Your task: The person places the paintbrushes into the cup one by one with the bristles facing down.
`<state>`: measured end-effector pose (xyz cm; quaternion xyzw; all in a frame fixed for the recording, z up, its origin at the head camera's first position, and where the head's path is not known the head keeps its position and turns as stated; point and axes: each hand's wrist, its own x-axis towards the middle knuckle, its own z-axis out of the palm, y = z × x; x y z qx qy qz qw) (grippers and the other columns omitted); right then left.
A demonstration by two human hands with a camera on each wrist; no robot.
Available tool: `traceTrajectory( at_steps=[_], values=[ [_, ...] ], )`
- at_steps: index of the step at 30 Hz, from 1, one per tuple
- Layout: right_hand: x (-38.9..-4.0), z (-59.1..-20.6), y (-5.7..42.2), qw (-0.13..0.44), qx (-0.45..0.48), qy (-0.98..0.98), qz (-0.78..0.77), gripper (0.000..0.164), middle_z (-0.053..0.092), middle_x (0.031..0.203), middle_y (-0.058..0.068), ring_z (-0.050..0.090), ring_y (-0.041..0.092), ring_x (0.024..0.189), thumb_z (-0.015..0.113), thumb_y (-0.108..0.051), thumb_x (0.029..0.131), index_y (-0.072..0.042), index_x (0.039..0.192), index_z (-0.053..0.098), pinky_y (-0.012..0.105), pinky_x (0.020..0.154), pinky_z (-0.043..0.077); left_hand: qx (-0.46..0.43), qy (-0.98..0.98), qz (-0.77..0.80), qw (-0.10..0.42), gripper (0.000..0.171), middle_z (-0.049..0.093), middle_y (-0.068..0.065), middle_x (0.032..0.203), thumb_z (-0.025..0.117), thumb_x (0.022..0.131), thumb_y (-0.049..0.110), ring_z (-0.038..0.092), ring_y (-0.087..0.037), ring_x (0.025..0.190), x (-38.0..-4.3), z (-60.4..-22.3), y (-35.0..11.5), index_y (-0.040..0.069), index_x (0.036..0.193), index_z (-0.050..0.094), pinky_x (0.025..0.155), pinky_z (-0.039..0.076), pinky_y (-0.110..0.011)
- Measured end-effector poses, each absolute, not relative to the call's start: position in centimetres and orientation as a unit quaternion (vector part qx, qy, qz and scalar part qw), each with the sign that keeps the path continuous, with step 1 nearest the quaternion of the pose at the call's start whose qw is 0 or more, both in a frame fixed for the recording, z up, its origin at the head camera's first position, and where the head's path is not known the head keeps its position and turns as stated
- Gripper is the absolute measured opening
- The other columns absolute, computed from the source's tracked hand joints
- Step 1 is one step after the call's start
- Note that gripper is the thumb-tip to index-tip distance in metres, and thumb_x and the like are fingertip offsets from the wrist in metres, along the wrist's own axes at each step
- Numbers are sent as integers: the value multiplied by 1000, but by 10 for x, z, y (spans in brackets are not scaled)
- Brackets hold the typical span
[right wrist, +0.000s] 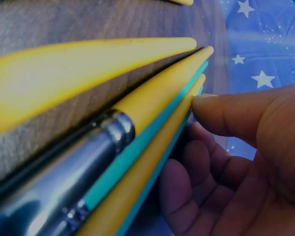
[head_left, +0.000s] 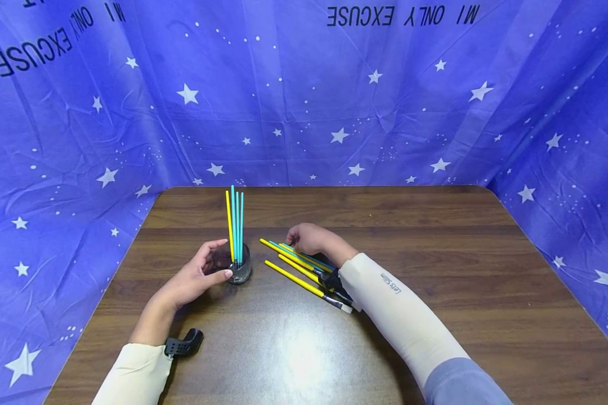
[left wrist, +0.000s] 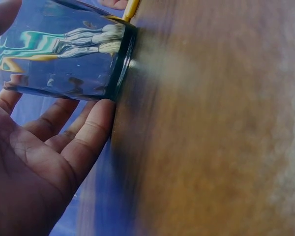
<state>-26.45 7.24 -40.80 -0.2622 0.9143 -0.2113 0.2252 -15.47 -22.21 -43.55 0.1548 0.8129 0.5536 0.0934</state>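
Note:
My left hand (head_left: pixel 195 275) holds a clear glass cup (head_left: pixel 240 273) from its left side, thumb at the front and fingers round the back. In the cup, one yellow paintbrush (head_left: pixel 229 225) and three teal paintbrushes (head_left: pixel 237 225) stand bristles down; the left wrist view shows their bristles near the base. Over the far ends of a loose group of yellow and teal brushes is my right hand (head_left: pixel 309 238). In the right wrist view its thumb (right wrist: pixel 226 113) and curled fingers pinch at the handle end of a teal paintbrush (right wrist: pixel 152 196) on the group's edge.
Nearest me in the group lies a yellow brush (head_left: pixel 294 278) with a flat pale tip. The right forearm sleeve (head_left: pixel 400 315) covers part of the group. The wooden table (head_left: pixel 436 236) ends at a blue star-patterned curtain (head_left: pixel 304 101).

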Motion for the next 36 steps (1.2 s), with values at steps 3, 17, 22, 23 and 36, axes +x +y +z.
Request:
traceTrajectory(
  at_steps=[3, 17, 22, 23, 36],
  values=[
    [-265, -408, 72, 223, -265, 916, -204, 18, 66, 92, 5, 54, 14, 82, 65, 3, 88, -5, 104, 69, 26, 79, 44, 156, 812, 555, 93, 69, 44, -26, 138, 67, 94, 11, 45, -40, 126, -156, -436, -222, 7, 150, 27, 101, 34, -54],
    [-264, -413, 67, 177, -265, 933, -167, 13, 63, 87, 0, 56, 17, 84, 71, -4, 89, -9, 100, 66, 30, 80, 45, 156, 813, 554, 92, 68, 46, -27, 136, 67, 94, 11, 45, -41, 126, -157, -436, -223, 6, 149, 27, 99, 38, -38],
    [-266, -415, 71, 201, -257, 920, -219, 16, 65, 90, 3, 56, 16, 83, 69, 0, 88, -7, 102, 69, 28, 76, 45, 155, 811, 557, 90, 68, 47, -26, 136, 67, 94, 9, 45, -40, 126, -157, -439, -223, 6, 149, 27, 98, 39, -31],
    [-267, -416, 72, 206, -256, 916, -230, 17, 65, 90, 3, 55, 15, 81, 68, 0, 87, -6, 102, 69, 26, 74, 44, 155, 810, 558, 91, 69, 48, -26, 136, 67, 94, 9, 46, -40, 126, -156, -439, -223, 6, 150, 27, 97, 39, -29],
    [-270, -405, 83, 238, -227, 878, -348, 19, 65, 86, 7, 53, 14, 66, 59, 4, 91, 2, 109, 66, 24, 54, 44, 165, 805, 562, 89, 68, 47, -26, 135, 67, 94, 8, 47, -39, 124, -157, -439, -222, 6, 150, 27, 97, 39, -27]
  ],
)
